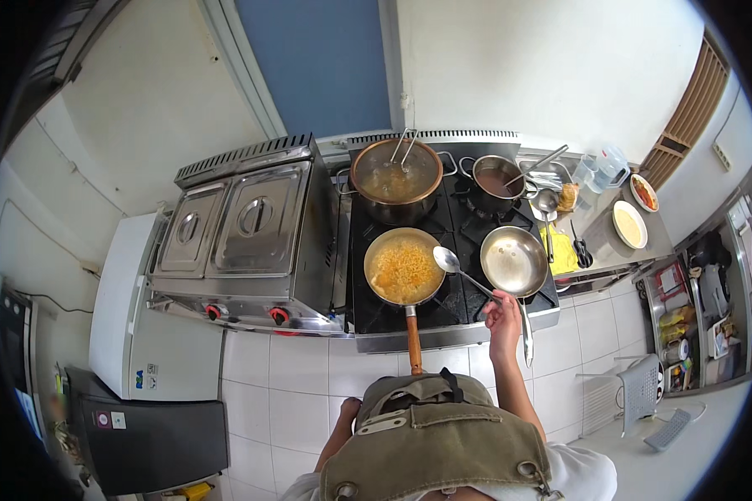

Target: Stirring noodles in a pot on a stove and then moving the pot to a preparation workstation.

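My right hand (503,318) grips the handle of a large metal spoon (448,260). The spoon's bowl hovers by the right rim of a saucepan (412,307) with a wooden handle. Curly noodles (404,263) in orange-yellow broth fill that pan, which sits on the front left burner of a black gas range (457,300). Just beyond my right hand, a bare steel frying pan (514,258) stands on the front right burner. My left hand (351,407) hangs low beside my olive apron (438,451), away from the stove; its fingers are mostly hidden.
Behind are a large pot (398,206) of bubbling liquid and a smaller pot (498,205) of brown liquid with a utensil in it. A lidded food warmer (260,219) adjoins on the left. The right counter holds a ladle (546,203), scissors (581,250), a yellow packet (561,250) and oval dishes (630,225).
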The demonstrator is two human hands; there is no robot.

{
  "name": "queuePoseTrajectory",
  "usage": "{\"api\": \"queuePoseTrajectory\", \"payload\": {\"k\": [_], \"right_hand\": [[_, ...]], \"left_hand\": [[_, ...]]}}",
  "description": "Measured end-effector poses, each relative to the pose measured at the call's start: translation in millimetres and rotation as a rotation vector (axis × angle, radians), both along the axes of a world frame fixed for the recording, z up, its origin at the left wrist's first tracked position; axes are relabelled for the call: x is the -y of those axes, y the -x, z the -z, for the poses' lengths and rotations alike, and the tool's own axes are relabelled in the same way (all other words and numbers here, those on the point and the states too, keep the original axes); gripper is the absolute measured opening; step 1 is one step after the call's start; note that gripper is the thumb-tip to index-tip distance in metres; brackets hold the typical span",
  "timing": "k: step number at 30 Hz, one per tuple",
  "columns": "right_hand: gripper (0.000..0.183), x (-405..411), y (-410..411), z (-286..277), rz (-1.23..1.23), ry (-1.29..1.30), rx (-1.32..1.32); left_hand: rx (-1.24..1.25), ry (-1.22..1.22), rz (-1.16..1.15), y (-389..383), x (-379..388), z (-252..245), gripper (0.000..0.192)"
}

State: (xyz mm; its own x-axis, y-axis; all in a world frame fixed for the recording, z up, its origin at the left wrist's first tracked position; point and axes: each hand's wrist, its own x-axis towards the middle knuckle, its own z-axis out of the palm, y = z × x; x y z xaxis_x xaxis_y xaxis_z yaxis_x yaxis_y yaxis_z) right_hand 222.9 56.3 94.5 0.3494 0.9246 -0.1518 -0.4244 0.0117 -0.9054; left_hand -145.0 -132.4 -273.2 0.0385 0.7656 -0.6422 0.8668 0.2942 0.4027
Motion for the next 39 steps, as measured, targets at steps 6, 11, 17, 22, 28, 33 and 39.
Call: {"api": "queuePoseTrajectory", "payload": {"k": [6, 11, 17, 22, 28, 33, 39], "right_hand": [[0.027, 8.2, -2.1, 2.7, 0.037, -0.01, 0.04], [0.024, 8.3, 0.2, 0.5, 0.022, 0.027, 0.057], [0.02, 5.0, 13.6, 1.7, -0.069, 0.067, 0.172], [0.021, 3.3, 33.4, -4.0, -0.118, 0.088, 0.227], [0.024, 1.3, 45.6, -6.4, -0.09, 0.079, 0.301], [0.024, 2.0, 50.9, -16.6, -0.104, 0.064, 0.319], [0.023, 11.0, 41.5, -12.5, -0.086, 0.097, 0.245]], "left_hand": [[-0.098, 0.028, 0.294, 5.1, -23.7, 0.2, 0.027], [-0.036, 0.019, 0.317, 25.6, -36.6, 14.4, 0.027], [-0.016, -0.066, 0.273, 34.5, -64.1, 1.0, 0.026], [0.07, -0.076, 0.083, 50.2, -60.2, 12.8, 0.026], [-0.095, -0.031, 0.391, 43.1, -43.2, -2.4, 0.025], [-0.049, -0.038, 0.411, 57.3, -30.7, 32.4, 0.024], [-0.006, 0.024, 0.449, 42.6, -56.6, 12.1, 0.025]]}}
